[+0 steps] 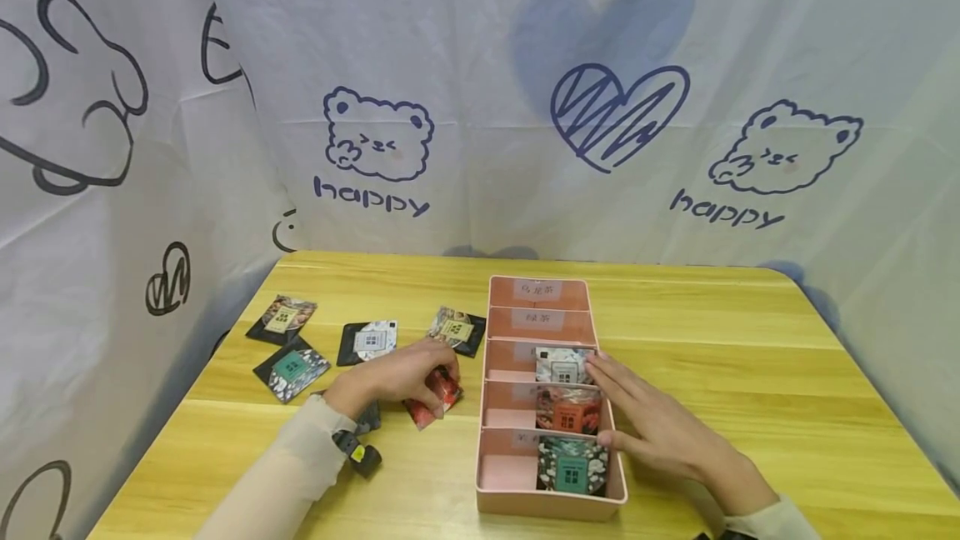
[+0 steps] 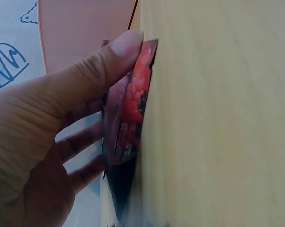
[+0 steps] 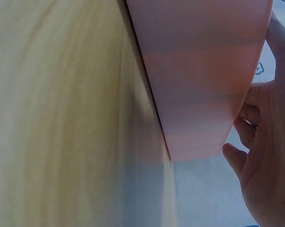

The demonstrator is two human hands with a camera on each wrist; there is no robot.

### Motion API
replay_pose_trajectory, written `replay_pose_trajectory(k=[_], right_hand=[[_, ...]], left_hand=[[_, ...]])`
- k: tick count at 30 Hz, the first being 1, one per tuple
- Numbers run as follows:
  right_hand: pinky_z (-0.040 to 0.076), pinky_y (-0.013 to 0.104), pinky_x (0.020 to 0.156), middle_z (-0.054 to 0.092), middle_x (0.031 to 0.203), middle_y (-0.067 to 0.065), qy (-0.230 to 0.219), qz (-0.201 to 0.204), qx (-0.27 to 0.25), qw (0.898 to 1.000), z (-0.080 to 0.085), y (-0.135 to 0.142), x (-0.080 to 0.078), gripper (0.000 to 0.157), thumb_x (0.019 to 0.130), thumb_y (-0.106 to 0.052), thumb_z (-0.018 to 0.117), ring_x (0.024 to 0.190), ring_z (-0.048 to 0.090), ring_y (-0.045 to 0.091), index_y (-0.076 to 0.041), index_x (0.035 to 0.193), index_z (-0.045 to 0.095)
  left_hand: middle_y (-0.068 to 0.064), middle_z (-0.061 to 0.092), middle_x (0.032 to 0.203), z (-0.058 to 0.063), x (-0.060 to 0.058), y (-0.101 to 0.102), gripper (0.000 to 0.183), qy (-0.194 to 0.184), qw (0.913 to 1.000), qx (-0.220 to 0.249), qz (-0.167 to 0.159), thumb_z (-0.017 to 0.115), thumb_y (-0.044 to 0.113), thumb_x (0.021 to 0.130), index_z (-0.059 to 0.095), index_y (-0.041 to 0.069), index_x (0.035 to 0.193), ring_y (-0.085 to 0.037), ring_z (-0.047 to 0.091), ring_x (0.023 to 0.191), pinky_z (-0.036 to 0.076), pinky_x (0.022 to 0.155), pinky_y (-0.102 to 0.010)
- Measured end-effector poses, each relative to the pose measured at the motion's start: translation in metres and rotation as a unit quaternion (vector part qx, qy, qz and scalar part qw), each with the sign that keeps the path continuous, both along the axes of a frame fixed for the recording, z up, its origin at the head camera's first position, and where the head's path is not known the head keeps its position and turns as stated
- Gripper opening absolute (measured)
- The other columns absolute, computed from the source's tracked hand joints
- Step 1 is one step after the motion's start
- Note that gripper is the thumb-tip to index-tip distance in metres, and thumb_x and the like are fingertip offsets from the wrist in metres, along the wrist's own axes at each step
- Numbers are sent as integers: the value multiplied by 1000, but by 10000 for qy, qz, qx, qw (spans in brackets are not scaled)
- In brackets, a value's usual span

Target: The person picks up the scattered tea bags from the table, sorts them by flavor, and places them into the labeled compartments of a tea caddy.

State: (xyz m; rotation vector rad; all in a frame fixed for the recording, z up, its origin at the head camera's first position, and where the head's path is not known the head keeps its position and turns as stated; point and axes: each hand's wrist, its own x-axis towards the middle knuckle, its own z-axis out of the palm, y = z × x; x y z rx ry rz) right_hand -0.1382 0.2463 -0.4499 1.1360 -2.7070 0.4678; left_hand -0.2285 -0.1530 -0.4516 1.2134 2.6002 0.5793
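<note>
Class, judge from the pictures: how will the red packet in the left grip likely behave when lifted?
The red packet is probably light, being a thin sachet. It likely flexes a little, as its red face looks creased, though it shows no droop in the left grip. Being flat with straight edges, it seems unlikely to roll.

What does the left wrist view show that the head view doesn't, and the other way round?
Only the left wrist view: the palm side of the left grip and the red packet seen nearly edge-on.
Only the head view: the right grip, three packets inside the pink box, and other loose packets left of it.
Both: the left grip pinching the red packet, the pink box, the table and the white cloth with drawings.
</note>
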Motion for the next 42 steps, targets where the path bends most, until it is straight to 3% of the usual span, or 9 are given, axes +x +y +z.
replay_pose_trajectory(k=[6,9,11,14,17,24,31,37,42], right_hand=[[35,50,106,21,160,12,-14,14,-8,10000,0,-1,0,84,92,-44,64,143,27,34,-8,156,23],[34,50,107,21,160,13,-1,30,-2,10000,0,0,0,85,92,-44,64,142,28,35,-8,156,22],[34,49,107,21,160,13,4,35,6,10000,0,-1,0,85,92,-44,64,142,27,34,-8,156,22],[34,49,107,21,160,13,-3,37,13,10000,0,0,0,85,92,-44,64,143,26,34,-8,157,22],[34,49,107,20,161,13,-18,33,31,10000,1,0,-1,85,92,-44,63,143,25,33,-8,157,21],[34,49,107,21,160,12,-8,26,38,10000,2,0,-1,85,92,-44,64,143,26,32,-7,156,22],[36,50,106,20,161,12,-52,0,37,10000,4,1,0,84,92,-44,64,143,26,31,-8,156,22],[39,52,104,20,161,12,-149,-6,20,9999,5,1,0,84,93,-43,64,142,28,33,-8,156,22],[40,53,103,20,161,12,-198,-26,3,9998,7,2,0,83,93,-43,64,141,30,34,-7,156,23]], left_hand=[[18,57,92,4,-2,-1,39,176,9996,-129,196,86,39,73,58,27,98,-8,58,89,25,111,-54],[17,57,88,8,-2,-2,36,231,9994,-61,237,85,36,76,57,25,97,-6,59,84,19,114,-56],[15,55,84,11,-3,-4,35,266,9991,25,315,84,34,77,55,24,95,-6,57,77,29,110,-51],[11,52,78,16,-3,-6,34,185,9986,183,455,82,33,79,52,23,91,-7,48,67,47,84,-36],[10,52,75,21,-2,-8,31,39,9980,283,568,80,32,82,51,24,91,-7,44,63,42,58,-29],[14,60,81,31,-2,-11,21,91,9957,355,854,74,35,87,59,24,99,-3,56,68,49,64,-28],[12,58,75,37,-3,-13,17,89,9926,509,1103,70,35,92,58,23,96,-7,51,60,43,55,-28],[11,64,87,42,-4,-15,15,58,9889,853,1215,69,29,93,59,20,100,-5,61,78,52,65,-28],[8,62,83,47,-8,-15,17,85,9865,1008,1289,70,26,93,58,16,101,-9,57,69,48,58,-30]])
